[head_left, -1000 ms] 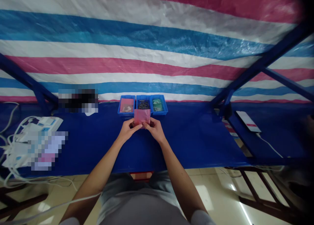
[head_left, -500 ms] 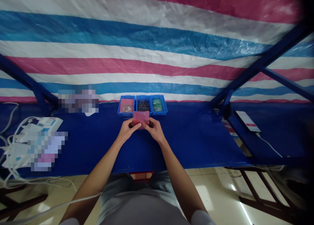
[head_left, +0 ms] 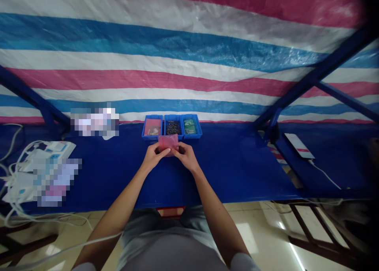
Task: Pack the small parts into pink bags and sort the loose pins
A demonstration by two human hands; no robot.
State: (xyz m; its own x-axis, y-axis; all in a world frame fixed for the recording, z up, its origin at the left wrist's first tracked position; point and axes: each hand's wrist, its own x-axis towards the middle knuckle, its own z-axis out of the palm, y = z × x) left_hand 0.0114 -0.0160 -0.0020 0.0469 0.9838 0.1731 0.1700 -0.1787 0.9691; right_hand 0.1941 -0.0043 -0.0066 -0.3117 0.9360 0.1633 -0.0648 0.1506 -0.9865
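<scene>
Pinched between thumb and bent fingers on each side, a pink translucent bag (head_left: 168,143) is held up by the left hand (head_left: 153,157) and the right hand (head_left: 186,157). The hands are set just apart, with the bag spanning the gap between them. Its upper part stands clear of the fingers, and its contents cannot be made out. The bag is positioned directly in front of the middle bin, over the blue table (head_left: 237,164); whether its lower edge touches the surface cannot be told. The two-sided hold appears suited to keeping the thin plastic taut and steady.

Three blue plastic bins are lined up along the far edge of the table: the left bin (head_left: 152,127) contains pink material, the middle bin (head_left: 173,127) small dark metal pieces, perhaps screws, and the right bin (head_left: 191,127) green packets. Separation by kind, within easy reach of both hands, is inferred as the reason for this layout. A smartphone (head_left: 297,146) is placed well to the right, with a white cable (head_left: 324,175) attached, away from the working area. White cables (head_left: 14,172) are bunched at the left, partly obscured by pixelation. A striped tarpaulin (head_left: 177,46) hangs behind the table.
</scene>
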